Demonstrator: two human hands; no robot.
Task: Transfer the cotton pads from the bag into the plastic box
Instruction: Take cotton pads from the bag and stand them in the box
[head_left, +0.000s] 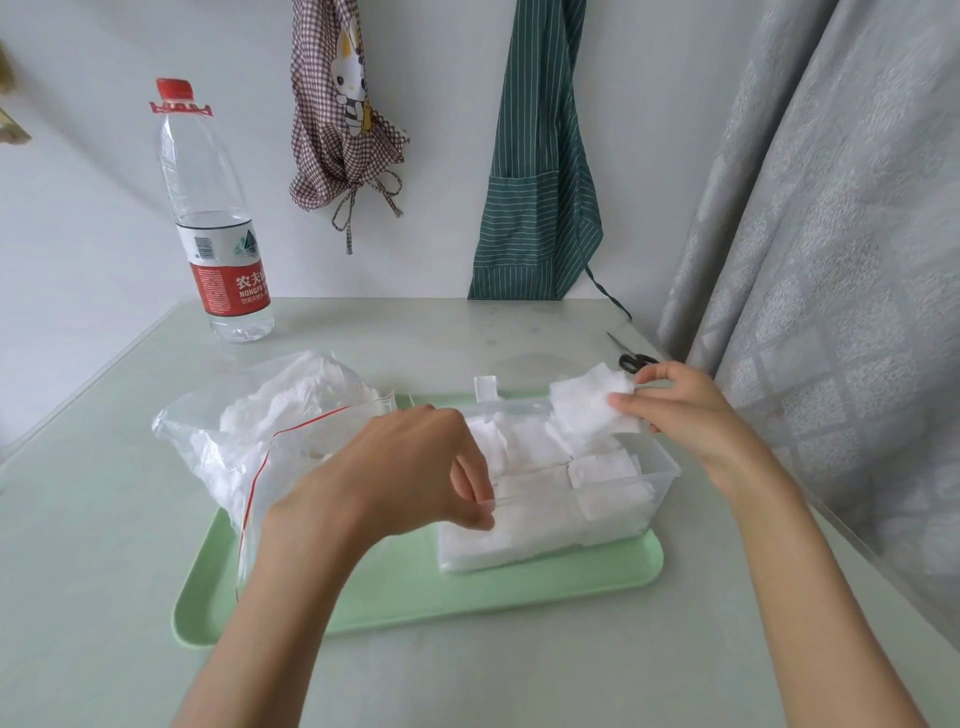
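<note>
pads (592, 410) — small stack pinched by right hand (675, 400) fingers over box (660, 467) far-right corner | left hand (415, 467) fingers curled on box near rim | bag (249, 441) left on tray (415, 597), more pads inside | light, soft, compressible; pinch stack edges, avoid fanning

A pale, glossy bench (104, 519) carries everything; a mint-green tray (415, 597) lies flat on it near the front, its long side running left to right; a water bottle (218, 223) with a red cap and red label stands upright toward the back left, well apart from the tray; a pair of black-handled scissors (635, 358) lies near the right edge, just behind the tray's far right corner; the bench's back edge meets the wall.
</note>
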